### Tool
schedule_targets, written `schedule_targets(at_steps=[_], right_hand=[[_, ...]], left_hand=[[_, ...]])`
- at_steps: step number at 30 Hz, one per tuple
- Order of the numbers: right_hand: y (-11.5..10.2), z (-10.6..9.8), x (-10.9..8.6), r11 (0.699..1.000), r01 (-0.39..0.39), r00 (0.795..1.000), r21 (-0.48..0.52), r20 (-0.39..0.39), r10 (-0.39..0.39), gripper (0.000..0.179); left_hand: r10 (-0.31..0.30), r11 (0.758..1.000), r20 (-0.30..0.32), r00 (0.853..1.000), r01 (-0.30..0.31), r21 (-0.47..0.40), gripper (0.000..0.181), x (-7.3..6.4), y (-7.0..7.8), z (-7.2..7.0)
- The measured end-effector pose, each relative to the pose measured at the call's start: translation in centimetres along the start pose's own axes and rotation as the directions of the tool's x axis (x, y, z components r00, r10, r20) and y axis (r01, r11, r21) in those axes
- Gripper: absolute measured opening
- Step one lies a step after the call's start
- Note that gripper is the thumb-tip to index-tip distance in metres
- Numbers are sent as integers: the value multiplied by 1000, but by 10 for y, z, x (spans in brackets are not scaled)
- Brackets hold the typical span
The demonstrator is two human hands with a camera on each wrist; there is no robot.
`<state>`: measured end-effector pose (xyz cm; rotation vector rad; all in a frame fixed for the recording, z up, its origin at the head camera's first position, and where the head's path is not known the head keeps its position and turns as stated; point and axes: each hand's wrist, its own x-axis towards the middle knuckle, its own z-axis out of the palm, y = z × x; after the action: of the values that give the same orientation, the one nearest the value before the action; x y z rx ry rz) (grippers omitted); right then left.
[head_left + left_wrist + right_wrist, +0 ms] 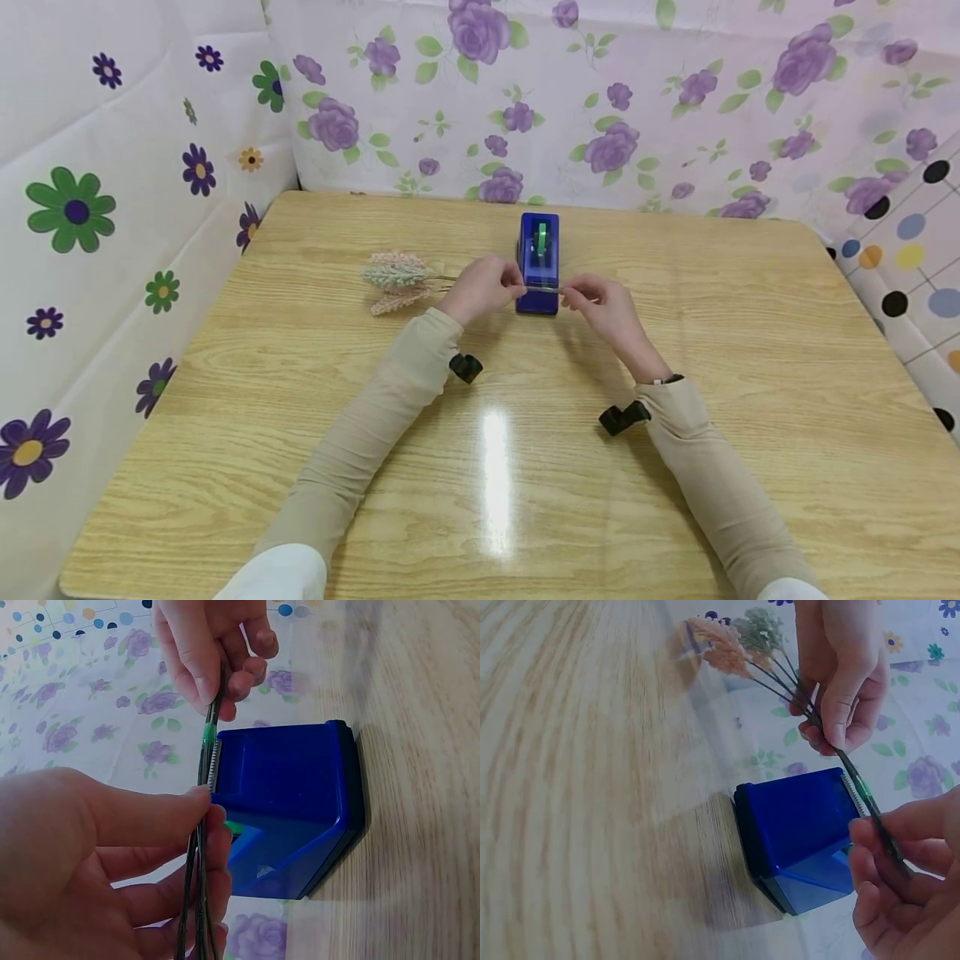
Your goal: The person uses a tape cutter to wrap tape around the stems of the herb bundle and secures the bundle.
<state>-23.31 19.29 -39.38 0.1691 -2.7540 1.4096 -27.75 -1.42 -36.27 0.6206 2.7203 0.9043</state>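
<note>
Head view, near: both sleeves are reaching in over the tabletop (675, 275); hands are meeting just in front of the blue tape dispenser (537, 250).
Left hand (480, 287): grip is pinching together on the bundle of stems (199, 862), thumb over fingers, close by the cutter.
Right hand (607, 304): grip is clamping on the free stem ends, fingers curled round them.
Stems: they are lying across the dispenser's serrated blade (215, 761), held between the two hands; a green tape band (209, 733) is showing on them just beside the blade.
Flower heads (397, 279): dried pink and pale-green tufts are sticking out past the left hand, low over the tabletop.
Risk, blade: fingertips are working right by the teeth; a slip is likely nicking skin or fraying stems.
Risk, tape: pulling at a slant is likely tearing it ragged or letting the wrap loosen.
Risk, dispenser: a hard tug is likely dragging it along the tabletop.
Far: floral cloth (600, 100) is hanging behind.
</note>
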Motion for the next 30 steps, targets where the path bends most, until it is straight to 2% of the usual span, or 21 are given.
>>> schedule_targets(at_steps=[4,9,13,15,18,25,27,30], right_hand=[[3,-1,0,994,-4,1000,113,28,1,28],[3,-3,2,961,-48,997,274,77,28,33],[-1,-6,1,937,-78,992,339,123,38,34],[-2,-8,1,923,-89,989,375,146,36,27],[0,-11,1,891,-99,980,442,198,11,19],[2,-16,1,806,-122,939,579,331,-95,24],[2,-16,1,797,-129,932,590,347,-107,23],[3,-16,2,819,-126,935,560,343,-91,21]], left_hand=[[6,1000,32,999,-5,-27,15,1,0,0],[26,993,98,995,-14,-115,20,3,-1,-2],[62,979,170,984,-26,-203,21,4,-5,-5],[85,970,201,976,-34,-242,21,4,-7,-7],[102,955,230,968,-30,-294,19,2,-10,-9],[96,935,302,948,18,-355,25,1,-15,-17],[95,930,313,945,28,-366,26,2,-17,-18],[96,927,324,941,35,-374,28,2,-17,-19]])
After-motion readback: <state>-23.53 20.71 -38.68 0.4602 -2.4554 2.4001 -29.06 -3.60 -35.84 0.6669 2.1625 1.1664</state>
